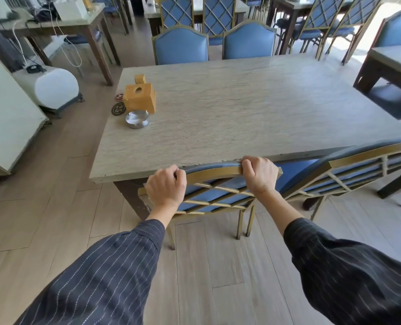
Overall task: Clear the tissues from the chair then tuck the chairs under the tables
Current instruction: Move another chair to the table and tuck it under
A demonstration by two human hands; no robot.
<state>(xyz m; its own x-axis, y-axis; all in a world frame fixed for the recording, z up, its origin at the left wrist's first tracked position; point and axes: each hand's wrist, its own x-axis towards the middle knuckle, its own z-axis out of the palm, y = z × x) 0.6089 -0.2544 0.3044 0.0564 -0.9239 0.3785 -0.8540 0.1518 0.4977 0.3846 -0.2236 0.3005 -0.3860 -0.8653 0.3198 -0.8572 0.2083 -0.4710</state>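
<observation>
While both hands hold the top rail of the blue chair point(214, 184), the left hand point(165, 187) and right hand point(260, 175) side by side, the table point(253, 109) lies straight ahead, its edge touching the chair's back.

Wooden tissue box point(140, 97), metal ashtray point(137, 119) just beside it (number disc point(118, 108) alongside), white cylinder point(56, 86) on floor.

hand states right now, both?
Left hand: closed on the top rail of the blue gold-framed chair.
Right hand: closed on the same rail.
</observation>
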